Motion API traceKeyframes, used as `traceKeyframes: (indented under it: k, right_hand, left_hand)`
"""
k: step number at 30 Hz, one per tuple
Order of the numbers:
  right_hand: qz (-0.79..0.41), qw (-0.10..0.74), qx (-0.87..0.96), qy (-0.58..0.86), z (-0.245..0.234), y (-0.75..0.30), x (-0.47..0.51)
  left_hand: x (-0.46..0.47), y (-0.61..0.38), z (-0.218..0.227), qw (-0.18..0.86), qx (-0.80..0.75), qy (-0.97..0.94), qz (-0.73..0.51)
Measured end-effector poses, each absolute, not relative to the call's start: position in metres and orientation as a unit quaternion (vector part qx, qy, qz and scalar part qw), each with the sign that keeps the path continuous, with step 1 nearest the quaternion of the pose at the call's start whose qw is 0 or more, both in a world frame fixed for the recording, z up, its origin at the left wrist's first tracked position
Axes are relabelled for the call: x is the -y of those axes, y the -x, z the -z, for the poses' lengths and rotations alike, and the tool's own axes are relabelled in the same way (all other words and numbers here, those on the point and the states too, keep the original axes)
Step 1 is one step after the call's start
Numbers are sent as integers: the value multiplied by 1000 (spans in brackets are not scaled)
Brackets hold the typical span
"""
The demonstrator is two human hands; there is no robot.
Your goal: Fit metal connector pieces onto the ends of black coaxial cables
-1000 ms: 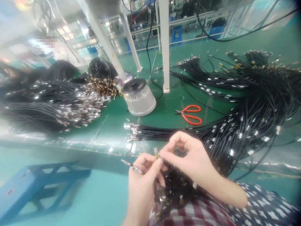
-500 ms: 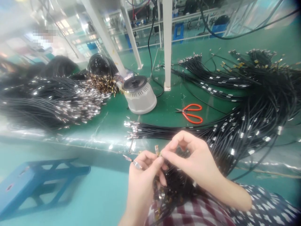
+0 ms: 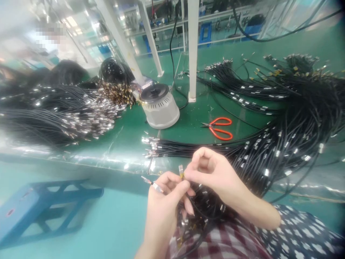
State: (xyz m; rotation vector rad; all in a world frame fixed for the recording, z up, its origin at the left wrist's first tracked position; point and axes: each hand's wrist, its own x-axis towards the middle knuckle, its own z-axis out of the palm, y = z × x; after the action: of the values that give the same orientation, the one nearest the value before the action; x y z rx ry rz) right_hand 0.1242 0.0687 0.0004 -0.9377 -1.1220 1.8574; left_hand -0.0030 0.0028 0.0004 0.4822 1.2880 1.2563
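At lower centre, I pinched a cable connector [image 3: 181, 169] with left hand [image 3: 165, 205] and right hand [image 3: 217, 176], fingers narrow. Upper right, a blue bin [image 3: 252, 31] showed dark contents [image 3: 257, 20]. Open tabletop [image 3: 190, 126] separated the grey device [image 3: 161, 114] from the orange scissors [image 3: 221, 133], beyond the table edge [image 3: 81, 165].

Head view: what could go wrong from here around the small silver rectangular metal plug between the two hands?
1. The small silver rectangular metal plug sits by the fingertips of the left hand and right hand, so it could slip.
2. Loose black cables crowd below the hands; one might snag.
3. Orange-handled metal scissors lie near a long black cable bundle; dragging the bundle could perhaps shift them.
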Motion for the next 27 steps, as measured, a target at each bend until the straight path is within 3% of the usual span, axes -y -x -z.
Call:
traceKeyframes:
  k: [27]
  right_hand:
    - [-684,399,458,403,1,-120,-62]
  left_hand:
    - [-1,0,-4,584,-555,-246,-539]
